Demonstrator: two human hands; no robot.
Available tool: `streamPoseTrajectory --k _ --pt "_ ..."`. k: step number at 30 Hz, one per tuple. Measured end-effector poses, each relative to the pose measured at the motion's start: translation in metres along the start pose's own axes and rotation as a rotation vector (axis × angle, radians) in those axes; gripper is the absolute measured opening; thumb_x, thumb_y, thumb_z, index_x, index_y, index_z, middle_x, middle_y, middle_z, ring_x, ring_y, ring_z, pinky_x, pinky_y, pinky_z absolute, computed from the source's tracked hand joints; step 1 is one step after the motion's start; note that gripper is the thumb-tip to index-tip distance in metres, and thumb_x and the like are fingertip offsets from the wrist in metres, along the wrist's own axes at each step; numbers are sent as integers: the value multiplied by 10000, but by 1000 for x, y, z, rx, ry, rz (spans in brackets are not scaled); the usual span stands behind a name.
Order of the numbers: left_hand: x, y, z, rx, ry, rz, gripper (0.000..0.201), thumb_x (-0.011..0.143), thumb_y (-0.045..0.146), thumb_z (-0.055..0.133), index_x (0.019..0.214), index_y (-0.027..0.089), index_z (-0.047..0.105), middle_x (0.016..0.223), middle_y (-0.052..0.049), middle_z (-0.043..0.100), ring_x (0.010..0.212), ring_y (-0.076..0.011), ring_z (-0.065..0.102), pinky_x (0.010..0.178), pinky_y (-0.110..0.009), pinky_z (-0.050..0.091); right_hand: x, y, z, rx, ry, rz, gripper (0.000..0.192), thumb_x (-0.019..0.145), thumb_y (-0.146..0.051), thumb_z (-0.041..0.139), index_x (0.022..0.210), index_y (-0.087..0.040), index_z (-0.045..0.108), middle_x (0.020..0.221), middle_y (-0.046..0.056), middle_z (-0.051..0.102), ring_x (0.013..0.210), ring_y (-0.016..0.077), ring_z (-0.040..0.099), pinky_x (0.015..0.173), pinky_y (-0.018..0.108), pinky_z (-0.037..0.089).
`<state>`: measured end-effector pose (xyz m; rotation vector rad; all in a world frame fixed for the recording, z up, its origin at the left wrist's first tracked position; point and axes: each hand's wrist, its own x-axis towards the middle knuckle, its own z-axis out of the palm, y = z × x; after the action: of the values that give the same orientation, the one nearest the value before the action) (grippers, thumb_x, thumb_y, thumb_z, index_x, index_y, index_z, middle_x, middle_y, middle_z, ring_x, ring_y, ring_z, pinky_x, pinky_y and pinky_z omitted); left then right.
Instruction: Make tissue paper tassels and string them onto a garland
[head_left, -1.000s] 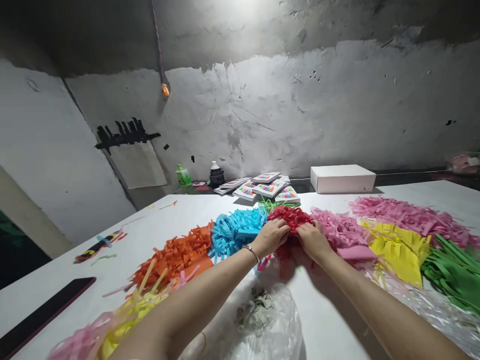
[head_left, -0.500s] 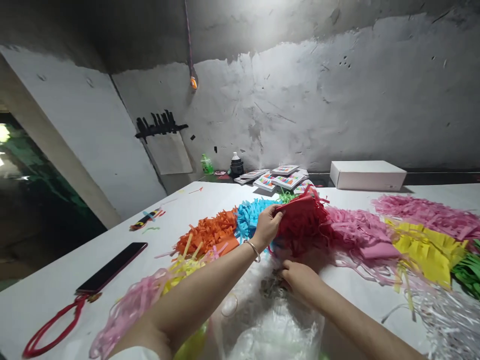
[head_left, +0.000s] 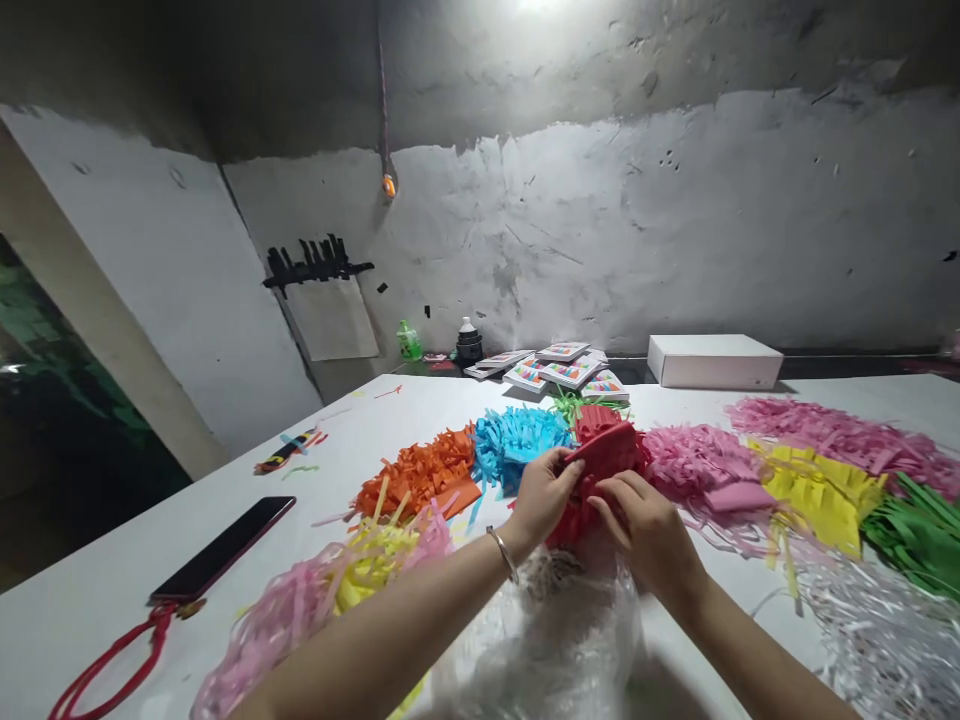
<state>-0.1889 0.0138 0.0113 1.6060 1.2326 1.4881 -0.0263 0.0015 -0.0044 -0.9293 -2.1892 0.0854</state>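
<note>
Head view: two bare arms reach out over a big white table (head_left: pixel 105 570). The left hand (head_left: pixel 544 497) is curled around a bunch of red cut paper (head_left: pixel 604 455), with the thumb on top and the fingers tucked under it. The right hand (head_left: pixel 649 525) is just beside it, and its fingers are bent and pinch the near edge of the same red bunch. So both hands have hold of the red paper, and it is lifted a little above the table, in the middle of a row of paper piles. There is a thin bracelet (head_left: pixel 501 553) on the left wrist.

To the left of the red bunch lies a blue pile (head_left: pixel 517 442), and next to that an orange pile (head_left: pixel 420 470). To the right lies a pink pile (head_left: pixel 694 458), then a yellow pile (head_left: pixel 814 492), then a green pile (head_left: pixel 919 535). Another long pink pile (head_left: pixel 840 438) lies behind those.

Right under the hands is a clear plastic bag (head_left: pixel 559 640), all crinkled. Near the left arm is a heap of pink and yellow strips (head_left: pixel 330 600).

A dark phone (head_left: pixel 225 548) lies flat on the left part of the table, with a red cord (head_left: pixel 105 665) tied to it.

At the far edge there are small colorful booklets (head_left: pixel 559 368), a white box (head_left: pixel 712 361), a green bottle (head_left: pixel 409 341) and a dark jar (head_left: pixel 469 345), all by the gray wall (head_left: pixel 637 230).
</note>
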Motion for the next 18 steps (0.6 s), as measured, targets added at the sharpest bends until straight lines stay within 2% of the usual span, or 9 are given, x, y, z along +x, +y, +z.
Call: streamPoseTrajectory --k 3,7,11,15,18 --pt "-23 3 16 -23 -41 -31 201 879 353 591 890 170 673 844 -36 699 756 -177 624 662 -259 501 -10 2 -6 39 115 35 246 993 -276 435 1057 -168 647 1033 129 669 957 260 628 885 424 503" --pt "-40 2 30 -34 -126 -66 186 877 325 596 909 168 689 899 -54 717 859 -208 641 789 -304 505 -33 11 -9 105 190 121 253 955 -268 464 984 -171 696 996 133 693 927 286 629 891 482 482" --pt "-43 -6 41 -52 -191 -83 211 813 284 674 996 179 685 1054 -77 697 1017 -239 615 915 -338 473 -50 21 -17 233 207 230 248 941 -255 474 927 -194 714 955 101 704 899 247 647 845 407 509" --pt "-41 -16 54 -103 -252 -122 264 799 345 702 993 173 652 1014 -77 683 949 -228 614 826 -323 492 -56 28 -18 371 189 348 243 935 -334 532 787 -208 677 797 46 700 711 194 661 635 298 525" --pt "-39 -18 58 -143 -293 -158 271 807 405 693 935 172 638 893 -46 676 837 -198 613 742 -293 485 -57 36 -13 457 182 394 299 948 -412 515 791 -198 652 733 34 697 646 183 664 565 267 525"
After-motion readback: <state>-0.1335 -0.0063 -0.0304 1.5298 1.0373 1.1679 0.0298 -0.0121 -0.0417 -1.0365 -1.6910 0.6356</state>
